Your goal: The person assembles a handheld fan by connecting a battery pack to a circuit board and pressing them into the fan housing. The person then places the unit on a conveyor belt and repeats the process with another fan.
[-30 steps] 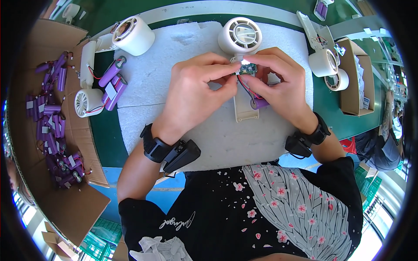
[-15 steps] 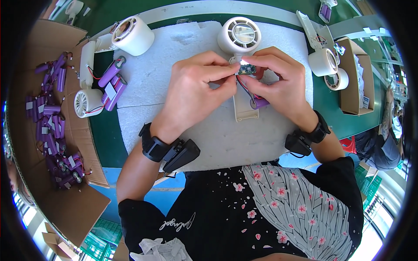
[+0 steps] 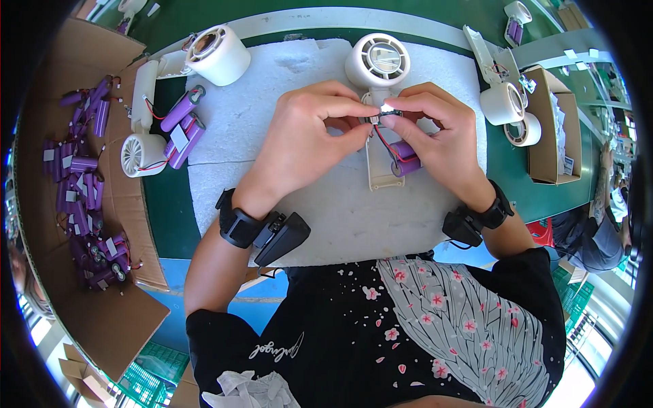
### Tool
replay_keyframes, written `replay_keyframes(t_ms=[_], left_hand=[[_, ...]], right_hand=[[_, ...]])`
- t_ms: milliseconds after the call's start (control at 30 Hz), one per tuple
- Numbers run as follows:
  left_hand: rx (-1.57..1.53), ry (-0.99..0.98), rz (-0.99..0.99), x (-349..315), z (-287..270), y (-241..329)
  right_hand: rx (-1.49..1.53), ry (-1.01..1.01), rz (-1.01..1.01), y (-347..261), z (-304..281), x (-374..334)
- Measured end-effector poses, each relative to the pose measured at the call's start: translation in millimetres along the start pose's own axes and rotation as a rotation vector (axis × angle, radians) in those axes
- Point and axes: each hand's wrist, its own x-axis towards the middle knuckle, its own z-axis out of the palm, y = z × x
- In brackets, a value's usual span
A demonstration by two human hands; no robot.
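Note:
In front of me on the foam pad lies a white handheld fan [image 3: 378, 61], its round head away from me and its open handle shell [image 3: 386, 178] toward me. My right hand [image 3: 439, 129] pinches a small circuit board [image 3: 390, 113], now seen nearly edge-on. Close against it, my left hand [image 3: 316, 126] is closed at the end of thin red and black wires [image 3: 382, 138]; the fingertips partly cover that end. These wires run to a purple battery pack [image 3: 406, 159], which lies by the handle, partly behind my right hand.
White foam [image 3: 224, 143] covers the middle of the green table. Left stands a cardboard box [image 3: 146, 231] of purple batteries, beside another opened fan [image 3: 141, 155] with its battery pack [image 3: 183, 141]. One more fan head [image 3: 219, 56] is far left. More fans [image 3: 503, 103] and a small carton [image 3: 556, 173] stand right.
The circuit board has tilted from face-up to nearly edge-on. Both hands stay close together, and the wires and battery pack by my right hand show more now.

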Motion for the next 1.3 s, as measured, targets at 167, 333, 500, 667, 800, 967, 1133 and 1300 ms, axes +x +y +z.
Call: replay_keyframes(t_ms=[167,333,500,667,800,967,1133,1300], left_hand=[[-0.198,-0.072,-0.17,2,-2,-1],[-0.204,-0.167,-0.312,3,-5,4],[-0.169,-0.143,-0.244,3,-3,2],[-0.132,-0.206,-0.31,5,-4,6],[-0.126,-0.185,-0.271,6,-3,4],[-0.11,-0.159,-0.273,5,-2,1],[-0.105,0.018,-0.135,2,7,-4],[0.077,-0.01,-0.038,6,5,-2]], right_hand=[[-0.031,-0.025,-0.005,-2,0,0],[-0.032,-0.016,-0.01,-2,1,2],[-0.086,0.019,-0.078,-2,2,4],[-0.102,0.019,-0.061,-2,0,8],[-0.092,0.011,-0.045,0,1,8],[-0.097,-0.007,-0.063,-2,1,8],[-0.103,-0.028,-0.047,-2,1,7],[-0.063,-0.05,0.091,3,-4,8]])
